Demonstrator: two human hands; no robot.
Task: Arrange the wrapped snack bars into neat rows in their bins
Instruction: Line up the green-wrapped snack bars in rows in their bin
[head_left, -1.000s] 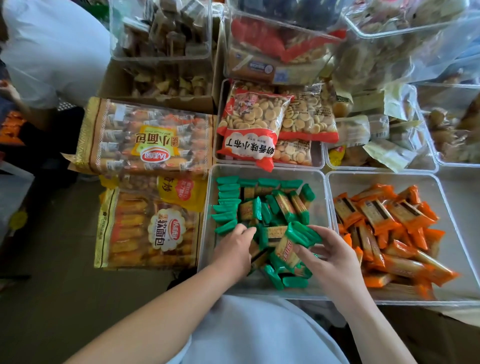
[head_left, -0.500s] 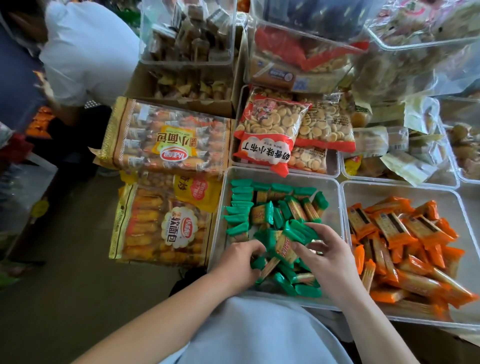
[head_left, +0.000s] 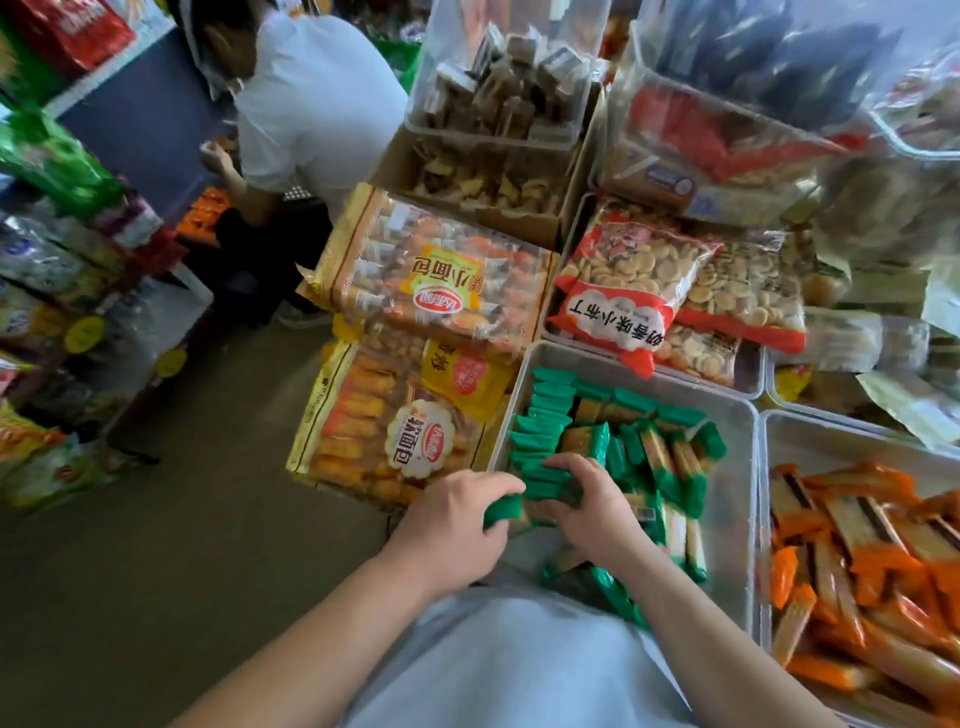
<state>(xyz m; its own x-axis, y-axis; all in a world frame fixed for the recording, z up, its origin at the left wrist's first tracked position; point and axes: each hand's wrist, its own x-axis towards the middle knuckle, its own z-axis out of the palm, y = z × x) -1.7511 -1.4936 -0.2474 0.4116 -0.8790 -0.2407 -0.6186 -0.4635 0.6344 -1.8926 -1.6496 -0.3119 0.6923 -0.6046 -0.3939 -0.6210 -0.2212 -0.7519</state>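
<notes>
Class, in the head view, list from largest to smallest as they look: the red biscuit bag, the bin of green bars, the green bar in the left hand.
1. Bin of green bars, clearly largest.
2. Red biscuit bag.
3. Green bar gripped by the left hand, smallest though near the camera.

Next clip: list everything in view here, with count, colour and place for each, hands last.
clear bins: two, see-through, side by side in front
green bars: many, green, centre bin, some rowed far-left
orange bars: many, orange, loose in right bin
bread packs: two, orange-yellow, left of bins
biscuit bags: at least two, red-trimmed, behind bins
other person: one, white top, upper left
left hand: grips green bars at bin's left edge
right hand: curled over green bars beside it
</notes>
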